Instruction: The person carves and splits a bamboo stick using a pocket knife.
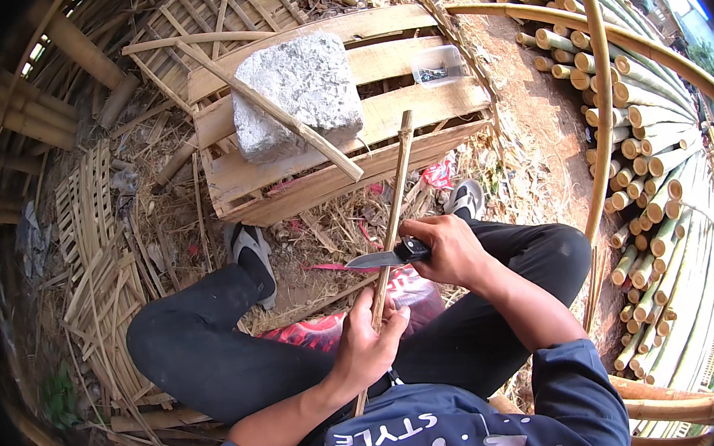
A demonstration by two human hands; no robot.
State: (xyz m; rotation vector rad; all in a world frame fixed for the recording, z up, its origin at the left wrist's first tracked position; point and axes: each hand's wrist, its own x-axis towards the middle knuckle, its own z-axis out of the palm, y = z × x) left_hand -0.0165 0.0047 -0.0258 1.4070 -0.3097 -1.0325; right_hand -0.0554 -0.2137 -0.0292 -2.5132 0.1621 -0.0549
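Note:
My left hand is closed round a narrow bamboo strip. The strip slants from my waist up and away toward the wooden crate. In my right hand is a knife, gripped by its black handle. Its dark blade points left and lies across the strip, just beyond my left hand. The right fingertips are near the strip; whether they touch it, I cannot tell.
Ahead stands a slatted wooden crate. A rough concrete block, a loose bamboo strip and a clear plastic tub rest on it. Bamboo poles are stacked at right. Woven slats lie at left. Shavings litter the ground.

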